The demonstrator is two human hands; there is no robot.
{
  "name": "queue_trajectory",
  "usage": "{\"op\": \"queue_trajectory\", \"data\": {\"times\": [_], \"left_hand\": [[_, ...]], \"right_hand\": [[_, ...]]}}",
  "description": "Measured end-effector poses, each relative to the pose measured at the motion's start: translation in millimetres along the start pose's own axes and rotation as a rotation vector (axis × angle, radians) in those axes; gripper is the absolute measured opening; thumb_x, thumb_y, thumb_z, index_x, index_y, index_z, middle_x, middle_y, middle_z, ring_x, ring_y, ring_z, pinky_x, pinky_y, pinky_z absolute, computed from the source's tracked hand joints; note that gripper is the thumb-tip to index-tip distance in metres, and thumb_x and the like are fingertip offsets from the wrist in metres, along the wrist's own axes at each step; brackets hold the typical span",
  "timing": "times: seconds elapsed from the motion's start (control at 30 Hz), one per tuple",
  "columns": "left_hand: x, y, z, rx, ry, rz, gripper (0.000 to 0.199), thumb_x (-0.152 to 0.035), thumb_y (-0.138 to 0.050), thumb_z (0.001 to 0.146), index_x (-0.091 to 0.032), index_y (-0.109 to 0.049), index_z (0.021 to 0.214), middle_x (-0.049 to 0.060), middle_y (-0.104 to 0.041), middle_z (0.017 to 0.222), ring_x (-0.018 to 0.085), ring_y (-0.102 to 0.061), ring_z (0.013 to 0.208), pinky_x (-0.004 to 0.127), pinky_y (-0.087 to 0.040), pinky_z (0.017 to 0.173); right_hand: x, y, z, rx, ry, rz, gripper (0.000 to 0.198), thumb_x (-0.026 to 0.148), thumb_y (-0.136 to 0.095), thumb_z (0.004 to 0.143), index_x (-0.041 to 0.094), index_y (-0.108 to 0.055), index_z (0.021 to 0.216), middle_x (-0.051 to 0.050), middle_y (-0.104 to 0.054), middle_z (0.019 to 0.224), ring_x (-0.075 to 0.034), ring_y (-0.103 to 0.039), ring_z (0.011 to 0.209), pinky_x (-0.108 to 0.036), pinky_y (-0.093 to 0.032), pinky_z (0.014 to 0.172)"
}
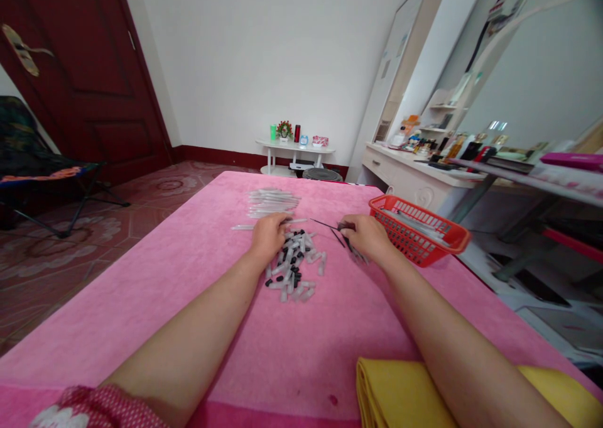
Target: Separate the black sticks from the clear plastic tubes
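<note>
My left hand (269, 234) is closed in a pinch on a clear pen barrel (300, 220), which points right. My right hand (366, 234) is closed on a thin dark pen refill (324, 224), its tip near the barrel's end; whether they touch I cannot tell. More dark refills (349, 248) show beneath my right hand, partly hidden by it. Between my hands, slightly nearer me, lies a loose heap of clear pen caps (308, 294) mixed with small black pieces (294, 269). Beyond my left hand is a stack of clear barrels (272, 200).
A red plastic basket (419, 255) with long pale items stands at the right edge of the pink cloth (188, 327). Folded yellow fabric (396, 390) lies under my right forearm. A dresser (405, 173), a camp chair (42, 154) and a small white table (292, 145) surround the table.
</note>
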State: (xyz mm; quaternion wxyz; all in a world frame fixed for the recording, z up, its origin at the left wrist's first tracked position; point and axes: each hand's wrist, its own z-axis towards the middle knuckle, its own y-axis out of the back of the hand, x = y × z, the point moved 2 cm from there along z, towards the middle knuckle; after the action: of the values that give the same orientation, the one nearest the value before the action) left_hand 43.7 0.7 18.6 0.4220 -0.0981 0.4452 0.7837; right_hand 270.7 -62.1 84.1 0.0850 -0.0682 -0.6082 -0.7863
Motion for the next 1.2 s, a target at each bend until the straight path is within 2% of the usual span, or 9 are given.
{"op": "queue_trajectory", "data": {"times": [0.3,0.53,0.67,0.77,0.83,0.97,1.03,1.1,1.2], "left_hand": [[-1,0,0,0.004,0.006,0.034,0.031,-0.011,-0.052,0.079,-0.018,-0.069,0.104,0.006,-0.071,0.106,0.023,-0.064,0.099,0.033,-0.048,0.089],[-1,0,0,0.017,-0.032,0.086,0.03,-0.01,-0.053,0.078,-0.019,-0.07,0.101,0.006,-0.071,0.105,0.024,-0.064,0.099,0.034,-0.048,0.088],[-9,0,0,0.057,-0.152,0.098,0.025,-0.011,-0.054,0.078,-0.018,-0.071,0.095,0.007,-0.072,0.096,0.025,-0.065,0.092,0.035,-0.048,0.084],[-17,-1,0,0.102,-0.249,0.061,0.022,-0.014,-0.054,0.08,-0.018,-0.07,0.093,0.008,-0.071,0.089,0.024,-0.065,0.086,0.034,-0.049,0.08],[-18,-4,-1,0.087,-0.255,0.005,0.022,-0.014,-0.053,0.08,-0.018,-0.07,0.094,0.008,-0.071,0.09,0.023,-0.064,0.087,0.035,-0.048,0.081],[-3,-8,2,-0.072,-0.073,-0.211,0.022,-0.014,-0.053,0.078,-0.016,-0.069,0.092,0.007,-0.071,0.091,0.022,-0.065,0.087,0.033,-0.049,0.082],[7,-8,5,-0.167,0.061,-0.341,0.02,-0.015,-0.053,0.076,-0.015,-0.068,0.089,0.006,-0.071,0.085,0.02,-0.065,0.081,0.033,-0.05,0.079],[15,-5,7,-0.266,0.168,-0.461,0.019,-0.017,-0.053,0.075,-0.015,-0.066,0.087,0.005,-0.069,0.081,0.019,-0.065,0.077,0.032,-0.051,0.076],[21,-1,9,-0.365,0.26,-0.598,0.019,-0.02,-0.052,0.074,-0.014,-0.063,0.088,0.003,-0.067,0.078,0.017,-0.064,0.074,0.03,-0.051,0.072]], "right_hand": [[-3,0,2,0.012,-0.023,-0.038,0.021,0.025,-0.056,0.079,0.025,-0.072,0.093,-0.002,-0.073,0.092,-0.02,-0.065,0.09,-0.025,-0.042,0.069],[-5,-2,2,0.002,0.026,-0.061,0.02,0.025,-0.056,0.079,0.026,-0.072,0.091,-0.002,-0.073,0.092,-0.02,-0.065,0.089,-0.026,-0.042,0.068],[2,0,1,-0.016,0.088,-0.105,0.019,0.022,-0.056,0.079,0.025,-0.072,0.088,-0.003,-0.073,0.09,-0.022,-0.065,0.089,-0.028,-0.042,0.07],[11,-1,0,-0.033,0.189,-0.082,0.018,0.02,-0.056,0.08,0.023,-0.072,0.086,-0.004,-0.072,0.087,-0.022,-0.064,0.087,-0.029,-0.042,0.072],[18,-1,-2,-0.127,0.262,-0.023,0.017,0.02,-0.057,0.08,0.022,-0.071,0.088,-0.005,-0.071,0.09,-0.022,-0.062,0.088,-0.03,-0.042,0.077],[27,7,-10,-0.564,0.285,0.156,0.026,0.027,-0.059,0.082,0.018,-0.063,0.106,-0.01,-0.063,0.108,-0.025,-0.054,0.104,-0.037,-0.039,0.089],[29,9,-13,-0.687,0.276,0.238,0.028,0.027,-0.058,0.083,0.018,-0.06,0.109,-0.011,-0.061,0.111,-0.026,-0.052,0.106,-0.039,-0.038,0.091],[30,5,-13,-0.64,0.297,0.297,0.021,0.025,-0.057,0.083,0.019,-0.062,0.102,-0.009,-0.062,0.104,-0.024,-0.054,0.1,-0.038,-0.04,0.088],[35,-12,-10,-0.353,0.382,0.316,0.011,0.017,-0.056,0.082,0.018,-0.066,0.087,-0.006,-0.064,0.088,-0.02,-0.058,0.086,-0.032,-0.042,0.08]]}}
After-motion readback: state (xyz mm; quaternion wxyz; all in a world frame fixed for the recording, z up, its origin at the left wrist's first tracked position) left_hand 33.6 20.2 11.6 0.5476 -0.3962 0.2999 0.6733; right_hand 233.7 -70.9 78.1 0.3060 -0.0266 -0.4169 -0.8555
